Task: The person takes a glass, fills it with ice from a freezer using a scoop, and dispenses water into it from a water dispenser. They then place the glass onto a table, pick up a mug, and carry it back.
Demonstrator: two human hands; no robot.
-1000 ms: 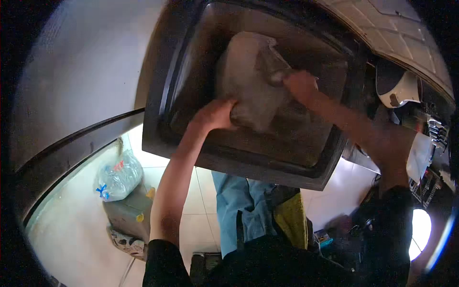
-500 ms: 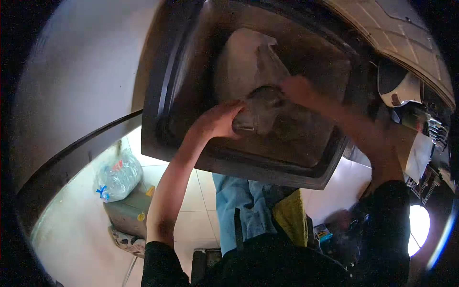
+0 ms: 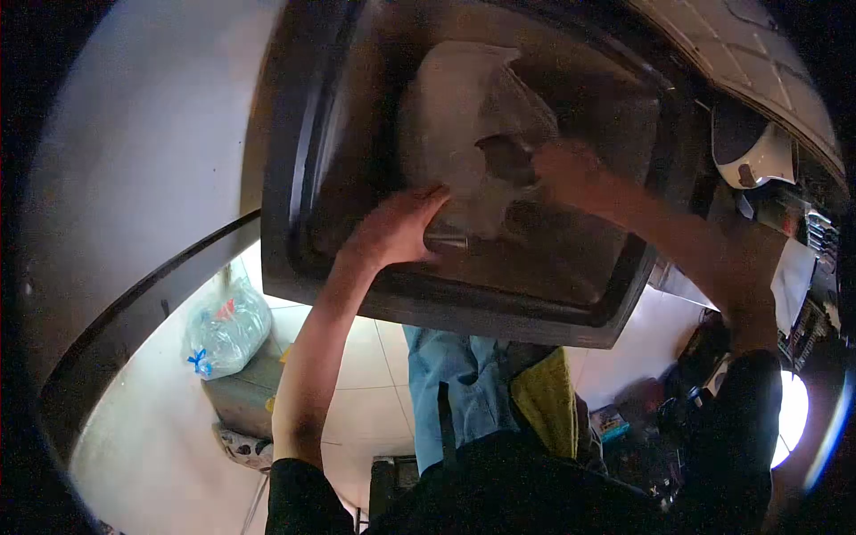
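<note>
Inside a large dark tray point(image 3: 499, 303) lies a pale whitish heap point(image 3: 450, 98), with a greyer, sheet-like part on its right side. My left hand point(image 3: 397, 227) is at the tray's near left, thumb and fingers curved around a see-through thing. Its short bright edge point(image 3: 448, 240) shows by the thumb; its kind is unclear. On the right, my right hand point(image 3: 571, 169) has its fingers closed at a dark, curved piece point(image 3: 508, 159) against the heap's lower edge. Dim light and blur hide the fingertips and that piece's full shape.
A clear plastic bag point(image 3: 230, 330) with a blue tie sits on a dark box point(image 3: 242, 392) at the lower left. A yellow cloth point(image 3: 546, 401) hangs at my waist. A white-and-black object point(image 3: 753, 152) and several dark items stand at the right.
My right hand has moved slightly right, with the dark piece showing more plainly. My left hand has shifted a little left, away from the right hand. The view has moved slightly.
</note>
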